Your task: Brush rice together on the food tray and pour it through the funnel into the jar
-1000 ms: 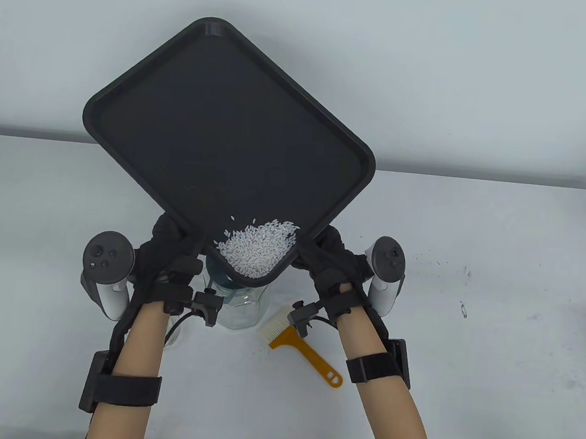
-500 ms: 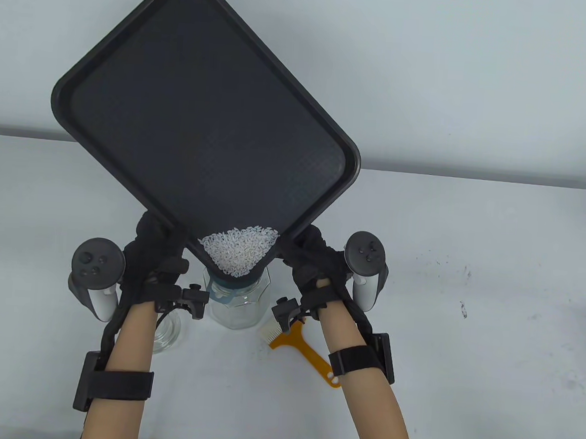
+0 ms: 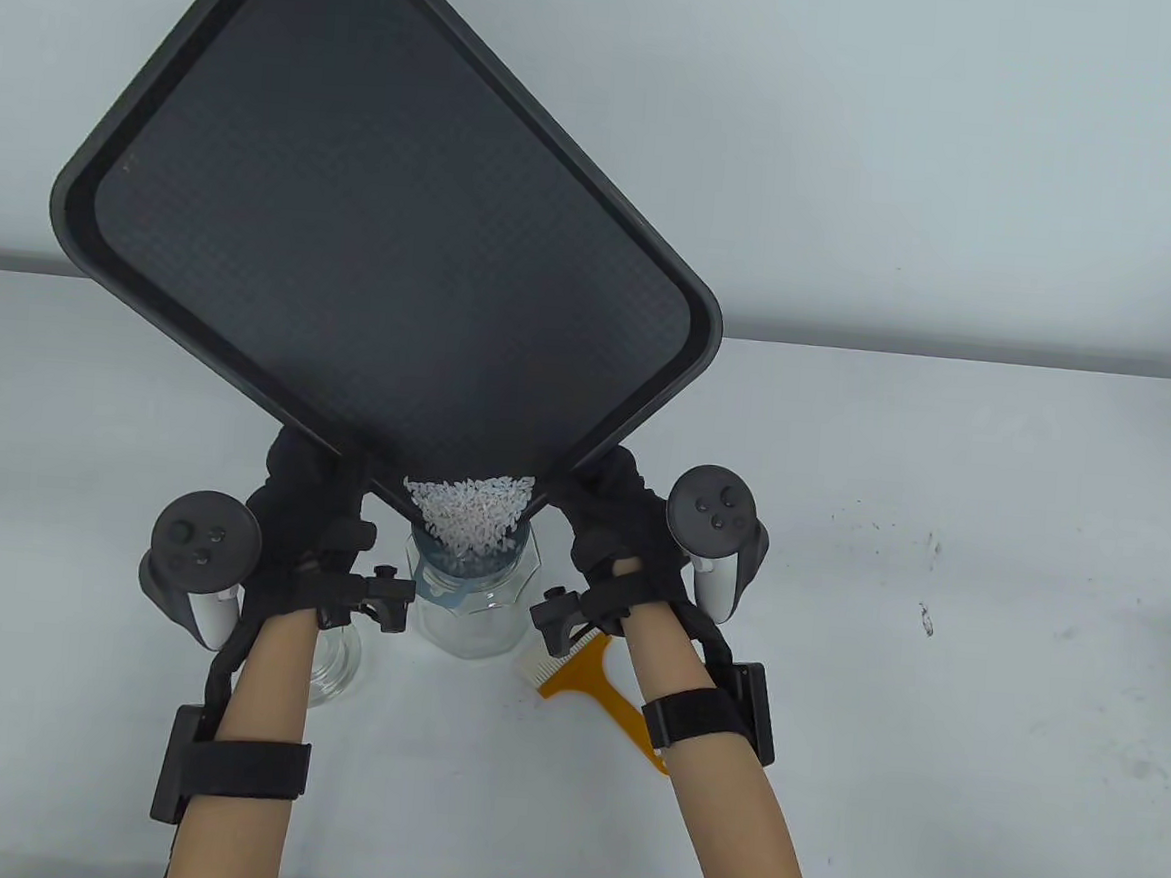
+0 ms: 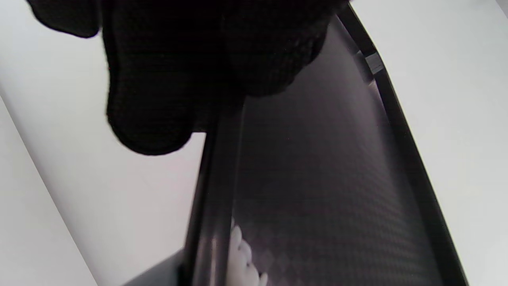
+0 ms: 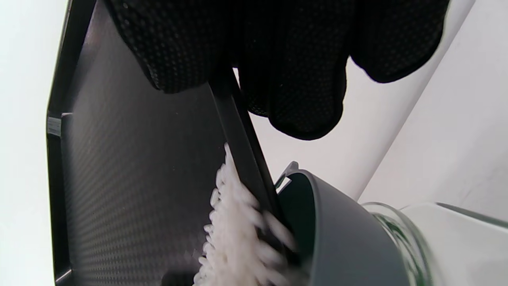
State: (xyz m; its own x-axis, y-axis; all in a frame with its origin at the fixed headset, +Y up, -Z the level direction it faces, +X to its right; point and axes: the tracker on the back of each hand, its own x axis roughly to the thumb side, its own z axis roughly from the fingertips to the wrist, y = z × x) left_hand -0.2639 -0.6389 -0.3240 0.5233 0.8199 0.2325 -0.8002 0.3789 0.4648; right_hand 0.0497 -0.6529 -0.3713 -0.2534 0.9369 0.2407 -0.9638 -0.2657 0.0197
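White rice (image 3: 468,513) sits heaped in the tray's (image 3: 381,214) lowest corner, spilling over the funnel (image 3: 456,575) in the jar (image 3: 473,617). Left hand (image 3: 306,500) and right hand (image 3: 615,521) each pinch a rim beside that corner, tipping the tray steeply so the grains slide down into the funnel.

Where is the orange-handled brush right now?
In the table view the orange-handled brush lies on the white table, just right of the clear glass jar, partly hidden under the right hand's wrist.
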